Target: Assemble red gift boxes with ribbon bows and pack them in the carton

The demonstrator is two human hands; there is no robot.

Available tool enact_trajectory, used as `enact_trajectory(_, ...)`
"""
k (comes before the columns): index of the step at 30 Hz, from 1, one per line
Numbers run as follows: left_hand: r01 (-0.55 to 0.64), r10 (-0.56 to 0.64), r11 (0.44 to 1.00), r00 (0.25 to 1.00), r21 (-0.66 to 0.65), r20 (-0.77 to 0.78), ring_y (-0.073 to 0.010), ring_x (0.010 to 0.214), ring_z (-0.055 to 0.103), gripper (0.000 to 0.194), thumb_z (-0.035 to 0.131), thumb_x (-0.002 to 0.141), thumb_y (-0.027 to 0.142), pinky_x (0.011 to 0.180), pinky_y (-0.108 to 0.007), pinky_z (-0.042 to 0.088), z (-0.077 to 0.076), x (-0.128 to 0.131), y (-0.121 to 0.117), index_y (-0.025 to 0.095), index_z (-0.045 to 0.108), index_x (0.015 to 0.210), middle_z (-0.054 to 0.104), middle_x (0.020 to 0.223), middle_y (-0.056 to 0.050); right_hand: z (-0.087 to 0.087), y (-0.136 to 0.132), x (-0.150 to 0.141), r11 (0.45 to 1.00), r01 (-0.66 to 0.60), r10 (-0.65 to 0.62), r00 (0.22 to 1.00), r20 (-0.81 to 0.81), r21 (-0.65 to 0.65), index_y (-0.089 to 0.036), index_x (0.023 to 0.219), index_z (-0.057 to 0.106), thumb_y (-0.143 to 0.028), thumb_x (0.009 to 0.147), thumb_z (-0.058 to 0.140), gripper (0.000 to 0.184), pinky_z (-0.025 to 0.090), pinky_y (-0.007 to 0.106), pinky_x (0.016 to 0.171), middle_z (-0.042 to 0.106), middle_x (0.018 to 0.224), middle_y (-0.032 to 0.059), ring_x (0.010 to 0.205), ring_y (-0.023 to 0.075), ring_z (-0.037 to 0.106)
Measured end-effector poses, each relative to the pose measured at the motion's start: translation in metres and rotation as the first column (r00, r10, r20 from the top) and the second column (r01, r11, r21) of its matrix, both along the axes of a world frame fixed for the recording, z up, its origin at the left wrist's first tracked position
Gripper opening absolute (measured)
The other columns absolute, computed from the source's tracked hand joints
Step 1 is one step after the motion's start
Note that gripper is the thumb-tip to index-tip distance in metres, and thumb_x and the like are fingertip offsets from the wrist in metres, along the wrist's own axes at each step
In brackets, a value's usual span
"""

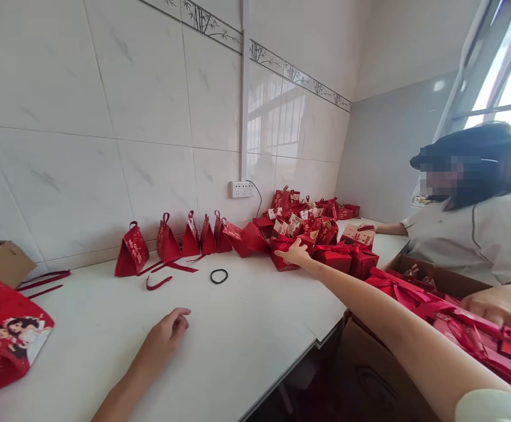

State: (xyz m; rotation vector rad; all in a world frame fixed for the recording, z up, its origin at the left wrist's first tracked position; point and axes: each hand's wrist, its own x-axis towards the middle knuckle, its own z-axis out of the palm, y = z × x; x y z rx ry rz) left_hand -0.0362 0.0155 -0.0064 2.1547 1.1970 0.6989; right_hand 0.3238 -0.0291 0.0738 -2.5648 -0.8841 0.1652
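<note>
My right hand point(297, 254) reaches across to the pile and grips a red gift box point(287, 264) at its top, with fingers spread over it. Part of this box and its ribbon are hidden by the hand. My left hand point(166, 333) rests on the white table, its fingers loosely bent and nothing held in them. Beyond it lie a black ring-shaped band point(219, 276) and a short red ribbon point(159, 283). More red boxes point(332, 256) stand right beside my right hand.
Triangular red bags point(132, 252) line the tiled wall. A large red bag point(9, 337) and a cardboard box point(2, 264) are at left. Another person point(470, 234) sits at right, one hand point(501, 308) over a carton of ribboned red boxes point(453, 322). The table edge point(290, 375) runs below my right arm.
</note>
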Motion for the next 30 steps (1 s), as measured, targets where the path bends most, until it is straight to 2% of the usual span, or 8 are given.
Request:
enact_trajectory(9, 0.056, -0.057, 0.998, 0.998, 0.036, 0.031, -0.0198, 0.069, 0.061, 0.029, 0.037, 0.080, 0.037, 0.068, -0.033, 0.049, 0.001, 0.000, -0.006, 0.022, 0.055, 0.097, 0.062, 0.075, -0.002, -0.018, -0.005, -0.010, 0.931, 0.119, -0.086, 0.990, -0.112, 0.345, -0.007, 0.142, 0.009, -0.035, 0.072, 0.063, 0.092, 0.039, 0.057, 0.094, 0.034, 0.131, 0.0315, 0.123, 0.0449, 0.041)
enact_trajectory(14, -0.038, 0.030, 0.999, 0.969, 0.028, 0.246, -0.0199, 0.083, 0.061, 0.043, 0.046, 0.078, 0.039, 0.070, -0.034, 0.052, -0.004, 0.005, -0.004, 0.022, 0.047, 0.118, 0.061, 0.103, -0.008, -0.037, -0.022, -0.074, 0.819, -0.082, 0.107, 0.994, -0.011, 0.568, -0.013, 0.141, 0.001, -0.034, 0.075, 0.058, 0.090, 0.037, 0.052, 0.103, 0.030, 0.136, 0.0259, 0.129, 0.0371, 0.036)
enact_trajectory(16, -0.108, 0.106, 0.994, 0.921, -0.017, 0.374, -0.0205, 0.089, 0.061, 0.049, 0.049, 0.078, 0.043, 0.074, -0.035, 0.052, -0.002, 0.008, -0.004, 0.021, 0.043, 0.122, 0.056, 0.112, -0.010, -0.046, -0.024, -0.106, 0.687, -0.323, 0.344, 0.934, 0.100, 0.651, -0.021, 0.140, 0.002, -0.034, 0.074, 0.060, 0.089, 0.042, 0.048, 0.101, 0.030, 0.136, 0.0192, 0.126, 0.0317, 0.040)
enact_trajectory(20, -0.207, 0.243, 0.969, 0.703, -0.134, 0.669, -0.0217, 0.097, 0.060, 0.051, 0.053, 0.077, 0.048, 0.079, -0.037, 0.052, 0.010, 0.004, -0.003, 0.022, 0.041, 0.119, 0.053, 0.117, -0.012, -0.052, -0.013, -0.156, 0.034, -0.815, 0.740, 0.410, 0.533, 0.579, -0.028, 0.138, 0.007, -0.025, 0.066, 0.067, 0.094, 0.047, 0.050, 0.095, 0.029, 0.132, 0.0152, 0.127, 0.0319, 0.036)
enact_trajectory(21, -0.223, 0.267, 0.962, 0.628, -0.160, 0.731, -0.0214, 0.096, 0.060, 0.052, 0.054, 0.076, 0.048, 0.077, -0.036, 0.052, 0.015, 0.002, -0.003, 0.023, 0.040, 0.119, 0.053, 0.118, -0.011, -0.052, -0.008, -0.165, -0.067, -0.848, 0.757, 0.300, 0.580, 0.526, -0.028, 0.139, 0.008, -0.022, 0.064, 0.068, 0.096, 0.048, 0.050, 0.094, 0.028, 0.132, 0.0151, 0.127, 0.0321, 0.034)
enact_trajectory(23, -0.248, 0.312, 0.945, 0.497, -0.212, 0.810, -0.0208, 0.095, 0.061, 0.052, 0.055, 0.076, 0.049, 0.073, -0.033, 0.053, 0.022, -0.005, -0.002, 0.024, 0.039, 0.119, 0.053, 0.119, -0.010, -0.050, 0.005, -0.180, -0.161, -0.863, 0.784, 0.183, 0.593, 0.479, -0.028, 0.141, 0.006, -0.019, 0.062, 0.067, 0.099, 0.047, 0.050, 0.095, 0.027, 0.133, 0.0155, 0.129, 0.0320, 0.032)
enact_trajectory(25, -0.264, 0.344, 0.932, 0.434, -0.248, 0.833, -0.0222, 0.101, 0.060, 0.050, 0.052, 0.078, 0.050, 0.075, -0.034, 0.053, 0.026, -0.011, 0.000, 0.025, 0.040, 0.119, 0.052, 0.122, -0.009, -0.052, 0.018, -0.192, -0.186, -0.854, 0.815, 0.142, 0.562, 0.485, -0.027, 0.141, 0.006, -0.016, 0.062, 0.065, 0.100, 0.044, 0.053, 0.100, 0.027, 0.135, 0.0160, 0.132, 0.0322, 0.028)
enact_trajectory(30, -0.309, 0.314, 0.938, 0.578, -0.154, 0.753, -0.0263, 0.138, 0.029, 0.061, 0.044, 0.082, 0.062, 0.106, -0.042, 0.037, 0.014, -0.014, 0.007, 0.029, 0.035, 0.133, 0.033, 0.145, -0.008, -0.069, 0.032, -0.198, -0.170, -0.782, 0.915, 0.100, 0.390, 0.600, -0.029, 0.144, 0.004, -0.010, 0.062, 0.057, 0.099, 0.038, 0.057, 0.104, 0.023, 0.144, 0.0152, 0.137, 0.0311, 0.028)
